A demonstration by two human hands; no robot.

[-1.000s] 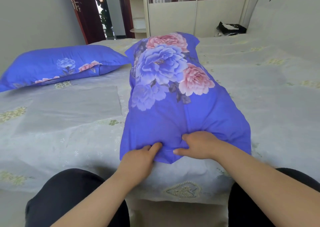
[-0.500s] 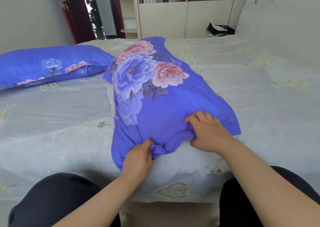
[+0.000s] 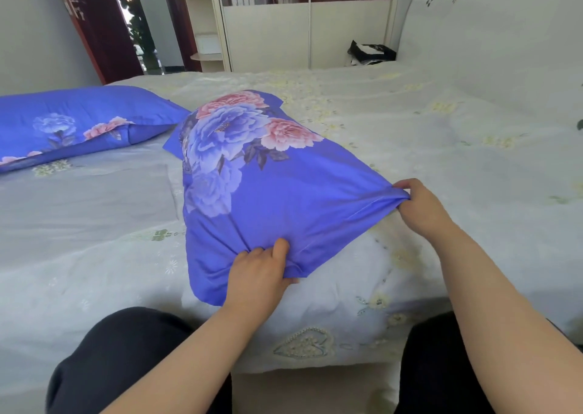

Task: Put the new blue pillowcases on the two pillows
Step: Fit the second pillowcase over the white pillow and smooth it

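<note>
Near pillow (image 3: pixel 277 193) lies at bed (image 3: pixel 441 161) front edge; cased pillow (image 3: pixel 79 123) at left edge. Pillowcase hem pinched by left hand (image 3: pixel 257 275), corner by right hand (image 3: pixel 419 205). Hem best pulled taut, evenly.

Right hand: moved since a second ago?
Yes. The right hand went from the blue floral pillowcase's near-edge middle out to its right corner, away from the left hand.

Blue floral pillowcase (image 3: pixel 284 199), pale bedspread (image 3: pixel 441 148)
</note>
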